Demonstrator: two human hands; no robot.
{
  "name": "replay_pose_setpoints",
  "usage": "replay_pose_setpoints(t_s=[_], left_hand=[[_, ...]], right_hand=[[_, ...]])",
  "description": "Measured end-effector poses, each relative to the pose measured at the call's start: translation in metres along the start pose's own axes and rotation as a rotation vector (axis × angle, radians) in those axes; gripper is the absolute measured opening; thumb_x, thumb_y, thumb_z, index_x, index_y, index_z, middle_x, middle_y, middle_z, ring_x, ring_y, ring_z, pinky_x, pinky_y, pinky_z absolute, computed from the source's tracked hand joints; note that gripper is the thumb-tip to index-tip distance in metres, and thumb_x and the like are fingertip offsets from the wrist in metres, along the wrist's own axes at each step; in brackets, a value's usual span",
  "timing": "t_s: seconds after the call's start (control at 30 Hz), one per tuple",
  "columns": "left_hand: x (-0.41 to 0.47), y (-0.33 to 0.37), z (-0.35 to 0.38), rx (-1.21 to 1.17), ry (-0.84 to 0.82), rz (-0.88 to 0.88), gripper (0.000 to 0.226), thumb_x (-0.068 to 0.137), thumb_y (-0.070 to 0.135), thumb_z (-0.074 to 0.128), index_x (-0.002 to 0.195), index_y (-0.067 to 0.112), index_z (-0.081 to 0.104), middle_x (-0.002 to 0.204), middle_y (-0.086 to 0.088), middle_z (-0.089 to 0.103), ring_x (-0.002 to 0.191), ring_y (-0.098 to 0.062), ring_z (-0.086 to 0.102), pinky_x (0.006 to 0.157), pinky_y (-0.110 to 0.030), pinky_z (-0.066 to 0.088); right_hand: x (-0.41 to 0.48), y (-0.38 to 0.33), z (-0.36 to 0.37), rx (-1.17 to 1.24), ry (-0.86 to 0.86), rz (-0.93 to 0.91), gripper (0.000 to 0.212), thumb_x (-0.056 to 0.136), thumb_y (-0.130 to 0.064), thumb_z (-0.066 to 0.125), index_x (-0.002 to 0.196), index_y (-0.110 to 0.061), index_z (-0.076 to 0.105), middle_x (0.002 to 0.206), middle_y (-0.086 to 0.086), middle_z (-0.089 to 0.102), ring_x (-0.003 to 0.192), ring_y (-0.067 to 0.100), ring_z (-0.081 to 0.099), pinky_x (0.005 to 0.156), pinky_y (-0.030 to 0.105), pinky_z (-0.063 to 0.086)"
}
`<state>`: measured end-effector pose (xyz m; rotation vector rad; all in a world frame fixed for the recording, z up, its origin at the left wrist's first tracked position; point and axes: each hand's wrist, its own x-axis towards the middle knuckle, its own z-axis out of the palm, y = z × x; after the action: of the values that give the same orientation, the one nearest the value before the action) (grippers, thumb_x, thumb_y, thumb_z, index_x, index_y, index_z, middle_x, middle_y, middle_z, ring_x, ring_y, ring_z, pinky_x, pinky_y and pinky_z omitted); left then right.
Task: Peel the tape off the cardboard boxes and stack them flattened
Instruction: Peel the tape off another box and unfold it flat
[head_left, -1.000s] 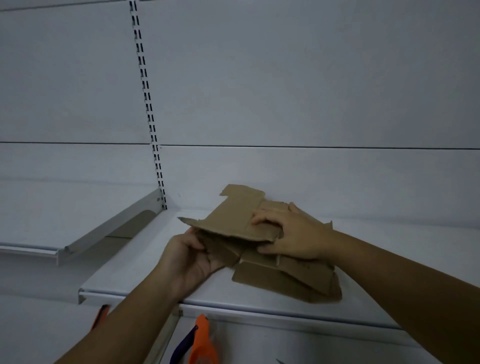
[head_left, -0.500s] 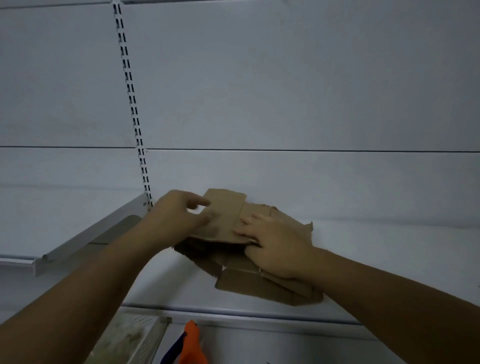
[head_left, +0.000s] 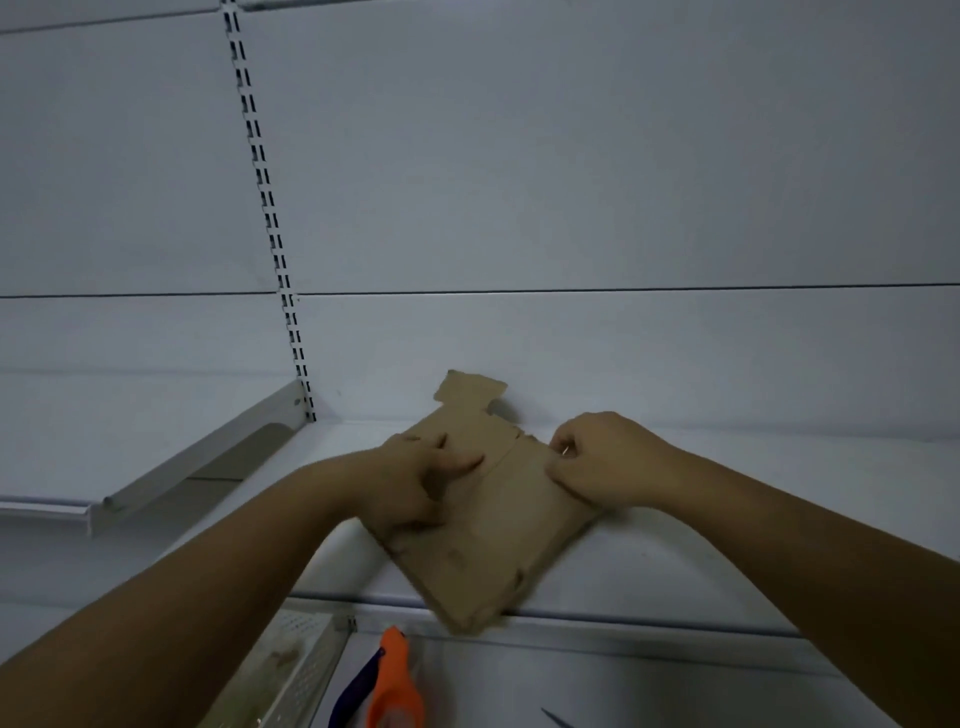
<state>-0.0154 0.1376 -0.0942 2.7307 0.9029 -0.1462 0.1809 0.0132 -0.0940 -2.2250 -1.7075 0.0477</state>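
Observation:
A flattened brown cardboard box (head_left: 488, 540) lies on the white shelf (head_left: 675, 561), turned diagonally, with its near corner hanging over the shelf's front edge. A tabbed flap points toward the back wall. My left hand (head_left: 415, 483) rests on the cardboard's left part, fingers stretched across the top and pressing down. My right hand (head_left: 597, 462) is at the right edge, its fingers curled and pinching the cardboard there. No tape is visible.
A slotted metal upright (head_left: 265, 208) runs up the white back wall. A lower shelf with a bracket (head_left: 197, 457) sits to the left. Below the shelf edge are an orange and purple tool (head_left: 389, 686) and a perforated metal panel (head_left: 291, 670).
The folded cardboard has been spread out flat on the shelf. My left hand came down onto its left part, and my right hand shifted to the right edge.

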Motion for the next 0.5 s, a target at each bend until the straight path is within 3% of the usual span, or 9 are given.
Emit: replay_pose_setpoints(t_s=[0.07, 0.13, 0.17, 0.23, 0.3, 0.37, 0.5], left_hand=[[0.002, 0.008, -0.005, -0.173, 0.102, -0.001, 0.05, 0.087, 0.013, 0.052, 0.13, 0.038, 0.048, 0.144, -0.004, 0.04, 0.126, -0.024, 0.042, 0.106, -0.037, 0.034], [0.004, 0.016, 0.001, -0.325, 0.297, -0.048, 0.025, 0.091, 0.018, 0.047, 0.109, 0.03, 0.058, 0.124, -0.001, 0.056, 0.111, -0.02, 0.052, 0.096, -0.032, 0.04], [0.004, 0.018, 0.005, -0.322, 0.351, -0.061, 0.02, 0.093, 0.026, 0.045, 0.111, 0.026, 0.053, 0.123, -0.002, 0.056, 0.112, -0.02, 0.052, 0.097, -0.033, 0.039], [0.003, 0.017, 0.019, -0.344, 0.319, -0.023, 0.042, 0.096, 0.041, 0.037, 0.134, 0.024, 0.036, 0.14, -0.002, 0.042, 0.126, -0.019, 0.042, 0.108, -0.035, 0.03], [-0.001, 0.017, 0.027, -0.367, 0.244, 0.015, 0.054, 0.097, 0.048, 0.03, 0.145, 0.027, 0.021, 0.153, 0.003, 0.023, 0.138, -0.013, 0.024, 0.109, -0.024, 0.014], [-0.001, 0.013, 0.03, -0.37, 0.183, 0.003, 0.056, 0.096, 0.052, 0.025, 0.147, 0.031, 0.017, 0.156, 0.008, 0.013, 0.141, -0.009, 0.013, 0.105, -0.022, 0.008], [-0.001, 0.015, 0.03, -0.354, 0.159, -0.016, 0.056, 0.096, 0.052, 0.024, 0.148, 0.032, 0.016, 0.158, 0.009, 0.008, 0.143, -0.009, 0.007, 0.113, -0.029, 0.005]], right_hand=[[-0.019, -0.011, -0.003, 0.012, -0.006, -0.053, 0.026, 0.082, -0.029, 0.052, 0.084, -0.01, 0.069, 0.081, 0.005, 0.067, 0.066, 0.014, 0.056, 0.059, 0.028, 0.044], [-0.037, -0.02, -0.01, 0.252, -0.163, -0.118, 0.018, 0.082, -0.03, 0.057, 0.08, -0.021, 0.072, 0.075, -0.005, 0.068, 0.062, 0.007, 0.058, 0.052, 0.019, 0.043], [-0.045, -0.025, -0.014, 0.432, -0.318, -0.142, 0.015, 0.083, -0.031, 0.059, 0.081, -0.025, 0.073, 0.077, -0.008, 0.069, 0.065, 0.004, 0.061, 0.053, 0.016, 0.046], [-0.052, -0.027, -0.016, 0.598, -0.485, -0.179, 0.014, 0.086, -0.029, 0.06, 0.085, -0.026, 0.073, 0.079, -0.009, 0.069, 0.07, 0.001, 0.064, 0.056, 0.014, 0.049], [-0.044, -0.017, -0.013, 0.513, -0.303, -0.18, 0.017, 0.089, -0.023, 0.056, 0.088, -0.021, 0.073, 0.079, -0.008, 0.07, 0.074, 0.006, 0.066, 0.062, 0.019, 0.053], [-0.034, -0.005, -0.009, 0.483, -0.14, -0.096, 0.018, 0.09, -0.019, 0.054, 0.091, -0.017, 0.072, 0.082, -0.006, 0.071, 0.077, 0.009, 0.068, 0.069, 0.025, 0.056], [-0.028, 0.008, 0.005, 0.495, -0.189, -0.083, 0.018, 0.09, -0.019, 0.055, 0.094, -0.014, 0.072, 0.084, -0.003, 0.072, 0.072, 0.006, 0.067, 0.064, 0.022, 0.054]])
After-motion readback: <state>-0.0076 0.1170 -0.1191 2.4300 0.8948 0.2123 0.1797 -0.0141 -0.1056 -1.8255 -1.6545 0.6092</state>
